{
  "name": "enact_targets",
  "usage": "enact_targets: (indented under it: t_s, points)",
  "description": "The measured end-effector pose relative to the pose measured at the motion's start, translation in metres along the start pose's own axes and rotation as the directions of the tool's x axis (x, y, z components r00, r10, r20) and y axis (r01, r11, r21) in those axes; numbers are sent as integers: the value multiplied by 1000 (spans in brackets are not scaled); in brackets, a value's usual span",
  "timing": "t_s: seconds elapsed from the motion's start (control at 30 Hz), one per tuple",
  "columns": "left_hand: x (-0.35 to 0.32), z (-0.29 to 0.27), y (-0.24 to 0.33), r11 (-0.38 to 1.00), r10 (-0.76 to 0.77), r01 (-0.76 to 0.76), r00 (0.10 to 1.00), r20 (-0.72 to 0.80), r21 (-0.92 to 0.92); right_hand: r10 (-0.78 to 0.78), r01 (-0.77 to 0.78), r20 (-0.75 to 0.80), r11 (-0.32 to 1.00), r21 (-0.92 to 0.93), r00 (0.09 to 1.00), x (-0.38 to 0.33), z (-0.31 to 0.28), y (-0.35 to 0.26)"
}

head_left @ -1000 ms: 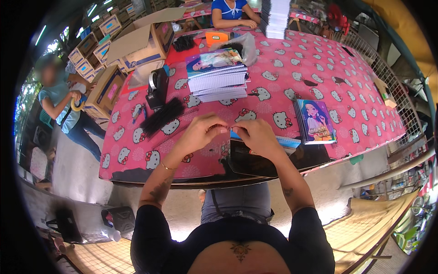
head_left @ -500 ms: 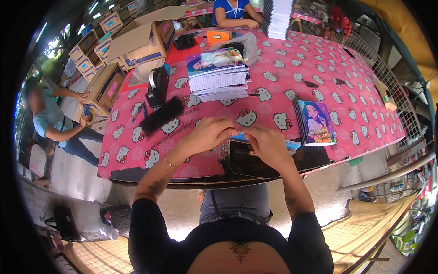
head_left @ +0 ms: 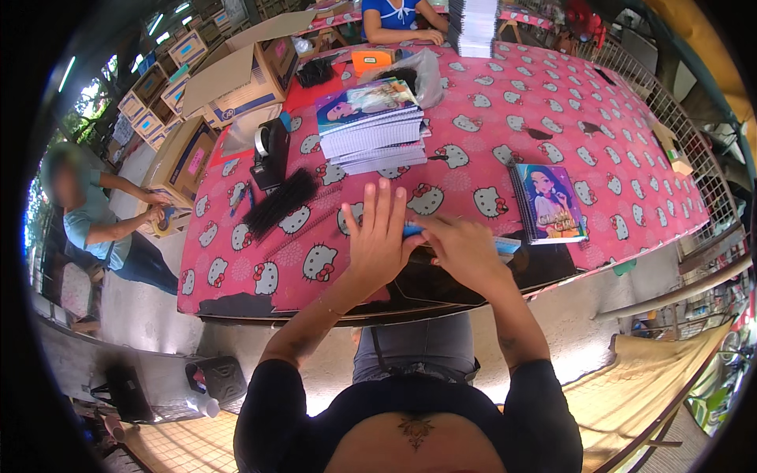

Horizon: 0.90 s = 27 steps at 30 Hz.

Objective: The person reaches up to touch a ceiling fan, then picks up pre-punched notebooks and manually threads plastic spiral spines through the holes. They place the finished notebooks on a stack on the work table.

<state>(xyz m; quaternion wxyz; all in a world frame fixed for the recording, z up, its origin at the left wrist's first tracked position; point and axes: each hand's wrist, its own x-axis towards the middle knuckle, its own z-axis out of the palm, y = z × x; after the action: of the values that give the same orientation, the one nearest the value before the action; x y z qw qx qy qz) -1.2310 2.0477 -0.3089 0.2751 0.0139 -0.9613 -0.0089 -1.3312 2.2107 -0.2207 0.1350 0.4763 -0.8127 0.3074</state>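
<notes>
Notebook-binding workshop: notebook stacks (head_left: 371, 126), cartons (head_left: 236, 75)

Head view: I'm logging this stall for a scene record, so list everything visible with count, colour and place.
Table: one, pink cloth with cat-face print, centre.
Notebook stack: one, blue picture cover on top, mid table.
Single notebook: one, purple-blue cover, right of the hands.
Black comb bundle: one, left of the hands.
Tape dispenser: one, black, left side of table.
Cardboard boxes: several, brown, far left.
Plastic bag: one, clear, behind the stack.
White stack: one, far edge.
Seated person: one, blue top, far side.
Standing person: one, grey-blue top, left.
Left hand: fingers spread, on a blue item.
Right hand: touching the same item.
</notes>
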Motion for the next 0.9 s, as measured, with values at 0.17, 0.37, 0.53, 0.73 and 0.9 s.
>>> enact_targets:
  t_s: [0.17,0.37,0.53,0.73,0.9]
  points:
    - [6,-10,5,982,178,-180,983,-46,-61,118,-112,60,989,-96,991,-18,-18,12]
    - [17,-24,6,973,220,-204,964,151,-110,53,-52,29,997,-52,998,-20,-18,22]
    - [43,-42,14,978,68,-67,998,0,200,58,-54,61,997,-63,996,-19,-18,21]
    - [56,-55,26,982,186,-186,982,-7,26,57,-53,81,998,-42,995,-21,-24,20]
    - [32,-34,25,910,368,-329,921,129,-252,106,-102,58,993,-59,993,-18,-22,17]
